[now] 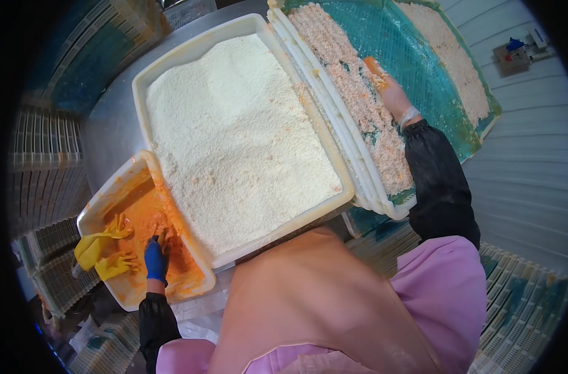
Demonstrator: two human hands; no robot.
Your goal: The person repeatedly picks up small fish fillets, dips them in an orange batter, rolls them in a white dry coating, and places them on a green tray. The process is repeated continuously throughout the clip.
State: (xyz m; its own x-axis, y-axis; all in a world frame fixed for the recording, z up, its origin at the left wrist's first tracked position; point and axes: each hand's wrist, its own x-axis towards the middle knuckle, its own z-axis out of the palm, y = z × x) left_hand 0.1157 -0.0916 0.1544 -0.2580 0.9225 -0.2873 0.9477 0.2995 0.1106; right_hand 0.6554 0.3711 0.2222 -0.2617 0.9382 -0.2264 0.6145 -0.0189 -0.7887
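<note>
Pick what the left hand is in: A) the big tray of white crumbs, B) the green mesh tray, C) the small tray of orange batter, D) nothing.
C: the blue-gloved left hand is down in the orange batter of the small tray, beside yellow gloves.

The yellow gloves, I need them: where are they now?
In the head view, the yellow gloves lie lower left in the orange batter tray, just left of the blue-gloved left hand.
</note>
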